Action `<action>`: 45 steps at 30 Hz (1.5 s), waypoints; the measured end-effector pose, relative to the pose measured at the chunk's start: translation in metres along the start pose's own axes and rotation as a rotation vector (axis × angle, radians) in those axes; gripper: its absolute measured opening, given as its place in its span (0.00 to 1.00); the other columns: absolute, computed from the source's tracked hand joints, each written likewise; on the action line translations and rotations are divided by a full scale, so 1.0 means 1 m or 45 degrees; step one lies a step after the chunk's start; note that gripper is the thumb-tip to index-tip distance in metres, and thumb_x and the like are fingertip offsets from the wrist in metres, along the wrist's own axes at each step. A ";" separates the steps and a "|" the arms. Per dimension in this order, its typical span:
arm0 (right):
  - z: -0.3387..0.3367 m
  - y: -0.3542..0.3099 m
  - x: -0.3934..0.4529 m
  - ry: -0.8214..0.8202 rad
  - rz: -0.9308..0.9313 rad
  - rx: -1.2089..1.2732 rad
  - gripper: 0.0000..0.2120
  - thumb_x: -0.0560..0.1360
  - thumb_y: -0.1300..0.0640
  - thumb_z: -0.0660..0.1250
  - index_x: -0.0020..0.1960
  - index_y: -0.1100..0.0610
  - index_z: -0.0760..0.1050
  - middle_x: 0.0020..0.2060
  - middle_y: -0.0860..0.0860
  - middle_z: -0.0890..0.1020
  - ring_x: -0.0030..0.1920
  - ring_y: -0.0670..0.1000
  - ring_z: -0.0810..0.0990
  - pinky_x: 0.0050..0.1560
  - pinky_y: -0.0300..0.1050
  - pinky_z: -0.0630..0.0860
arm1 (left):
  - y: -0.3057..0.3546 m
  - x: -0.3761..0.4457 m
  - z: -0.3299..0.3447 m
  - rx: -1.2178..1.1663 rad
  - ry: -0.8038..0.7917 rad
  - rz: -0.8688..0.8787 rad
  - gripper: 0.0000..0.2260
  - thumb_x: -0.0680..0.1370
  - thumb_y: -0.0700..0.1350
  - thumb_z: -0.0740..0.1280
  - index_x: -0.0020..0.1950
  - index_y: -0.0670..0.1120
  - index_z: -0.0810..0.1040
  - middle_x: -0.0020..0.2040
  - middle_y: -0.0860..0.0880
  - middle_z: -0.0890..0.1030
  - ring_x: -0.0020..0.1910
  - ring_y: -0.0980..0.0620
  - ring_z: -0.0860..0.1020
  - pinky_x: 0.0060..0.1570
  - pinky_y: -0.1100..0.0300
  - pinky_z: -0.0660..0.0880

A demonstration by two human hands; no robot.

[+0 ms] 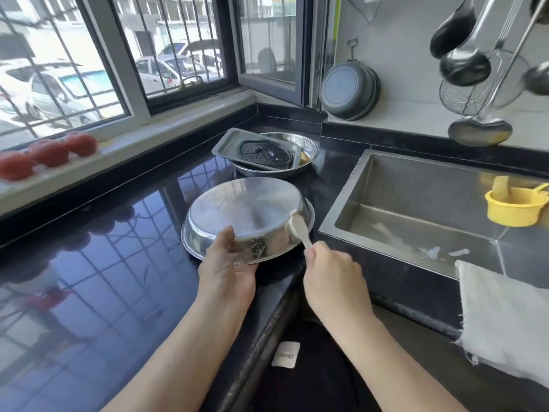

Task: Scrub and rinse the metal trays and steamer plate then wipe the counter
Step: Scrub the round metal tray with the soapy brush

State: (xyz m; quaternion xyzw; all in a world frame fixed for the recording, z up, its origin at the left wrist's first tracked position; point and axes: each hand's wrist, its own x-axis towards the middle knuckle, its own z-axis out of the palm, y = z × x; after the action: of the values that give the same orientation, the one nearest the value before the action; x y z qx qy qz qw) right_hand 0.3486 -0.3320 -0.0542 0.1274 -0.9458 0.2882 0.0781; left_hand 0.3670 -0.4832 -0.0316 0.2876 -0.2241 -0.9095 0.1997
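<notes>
L hand point(226, 267) gripped near rim of upturned metal tray point(243, 209) on black counter point(98, 263), w/ thumb on its base. R hand point(332, 278) clenched round brush point(300, 230), bristles touching tray's side. Sink point(416, 209) just right; cloth point(505, 319) over its edge.

Two bare hands work at a glossy black counter point(89, 278). The left hand point(227, 269) grips the rim of an upturned round metal tray point(246, 209); the right hand point(332, 278) presses a pale brush point(300, 228) against its side, beside a steel sink point(416, 197).
</notes>
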 end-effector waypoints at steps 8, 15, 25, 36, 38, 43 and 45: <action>0.023 -0.009 -0.009 -0.003 0.069 0.139 0.12 0.85 0.48 0.54 0.46 0.51 0.68 0.43 0.53 0.82 0.46 0.64 0.79 0.40 0.53 0.67 | 0.020 0.014 0.001 -0.097 -0.159 0.116 0.16 0.86 0.53 0.63 0.64 0.42 0.79 0.50 0.45 0.88 0.50 0.47 0.87 0.60 0.45 0.81; 0.034 -0.031 -0.017 -0.090 -0.200 0.000 0.11 0.84 0.46 0.54 0.48 0.49 0.71 0.45 0.49 0.82 0.45 0.62 0.80 0.39 0.53 0.70 | -0.001 0.014 -0.007 -0.250 0.065 -0.020 0.20 0.88 0.54 0.56 0.70 0.42 0.77 0.57 0.40 0.85 0.52 0.44 0.85 0.39 0.50 0.83; 0.020 -0.041 -0.015 -0.108 -0.199 -0.138 0.11 0.84 0.48 0.55 0.50 0.49 0.73 0.45 0.49 0.82 0.41 0.60 0.77 0.38 0.51 0.66 | 0.006 0.019 -0.008 -0.173 0.126 0.029 0.15 0.88 0.51 0.56 0.57 0.44 0.78 0.50 0.44 0.85 0.46 0.46 0.84 0.48 0.45 0.82; -0.030 0.004 -0.001 -0.045 -0.031 -0.374 0.16 0.81 0.41 0.62 0.46 0.50 0.80 0.39 0.52 0.81 0.44 0.62 0.79 0.39 0.51 0.73 | 0.015 0.024 -0.010 -0.057 0.115 0.010 0.15 0.85 0.41 0.55 0.66 0.41 0.78 0.58 0.39 0.85 0.53 0.39 0.84 0.39 0.41 0.84; -0.029 0.008 0.008 -0.021 -0.026 -0.329 0.16 0.81 0.41 0.62 0.45 0.51 0.81 0.35 0.51 0.80 0.41 0.61 0.78 0.40 0.52 0.76 | 0.015 0.019 -0.012 -0.203 0.033 0.062 0.18 0.86 0.44 0.54 0.69 0.42 0.78 0.62 0.40 0.84 0.58 0.40 0.84 0.48 0.41 0.84; -0.003 -0.029 0.002 -0.108 -0.243 -0.228 0.17 0.81 0.39 0.59 0.50 0.50 0.80 0.42 0.51 0.82 0.46 0.63 0.80 0.43 0.51 0.77 | 0.001 0.005 -0.008 -0.258 0.029 0.043 0.20 0.88 0.54 0.55 0.70 0.43 0.77 0.60 0.43 0.84 0.50 0.45 0.85 0.44 0.49 0.84; -0.002 -0.033 0.003 -0.106 -0.271 -0.193 0.17 0.81 0.38 0.59 0.50 0.49 0.80 0.42 0.50 0.83 0.46 0.62 0.80 0.43 0.51 0.75 | 0.008 0.011 -0.009 -0.234 0.081 0.084 0.18 0.88 0.53 0.55 0.69 0.43 0.76 0.60 0.42 0.84 0.49 0.43 0.85 0.38 0.47 0.84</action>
State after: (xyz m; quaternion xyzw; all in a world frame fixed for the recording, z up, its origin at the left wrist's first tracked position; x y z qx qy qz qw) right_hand 0.3552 -0.3583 -0.0343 0.2324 -0.9485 0.2005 0.0784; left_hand 0.3665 -0.4978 -0.0384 0.2893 -0.1427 -0.9095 0.2621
